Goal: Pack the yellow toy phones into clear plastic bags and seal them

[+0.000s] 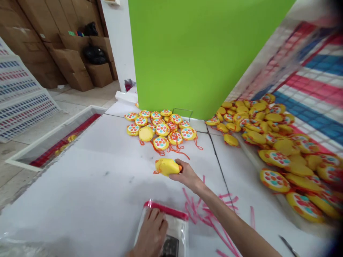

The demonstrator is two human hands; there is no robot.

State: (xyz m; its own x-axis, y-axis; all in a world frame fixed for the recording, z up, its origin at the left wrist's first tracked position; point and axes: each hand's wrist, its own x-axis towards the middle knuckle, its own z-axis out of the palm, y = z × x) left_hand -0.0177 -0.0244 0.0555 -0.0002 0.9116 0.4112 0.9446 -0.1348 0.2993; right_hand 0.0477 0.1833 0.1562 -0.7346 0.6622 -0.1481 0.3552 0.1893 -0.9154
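Yellow toy: one, on the white table, clasped by right hand.
Clear bag: one, red-edged, pressed flat under left hand, fingers spread.
Loose toys: roughly fifteen, grouped beyond.

Head camera looks forward, steeply down (close) over the white table.
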